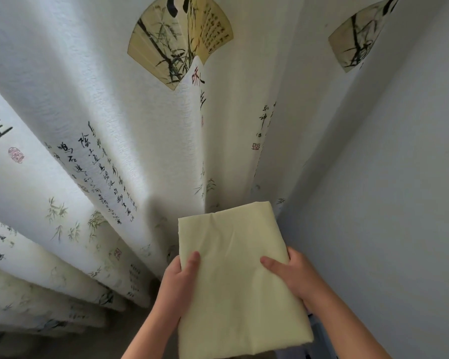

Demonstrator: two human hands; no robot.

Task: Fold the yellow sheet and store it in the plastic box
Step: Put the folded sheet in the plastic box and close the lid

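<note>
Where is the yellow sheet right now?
The folded yellow sheet is low in the head view, held between the left hand and right hand, before the curtain.

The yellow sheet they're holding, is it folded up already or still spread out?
Folded. The yellow sheet is a compact, thick rectangle with layered edges, held between the left hand and right hand, thumbs on top, in front of a printed curtain.

Two bare forearms come into view from the near edge, with no sleeves, watches, bracelets or rings showing on them. The left hand (178,279) and the right hand (293,277) wear no gloves; thumbnails look short and unpainted.
</note>
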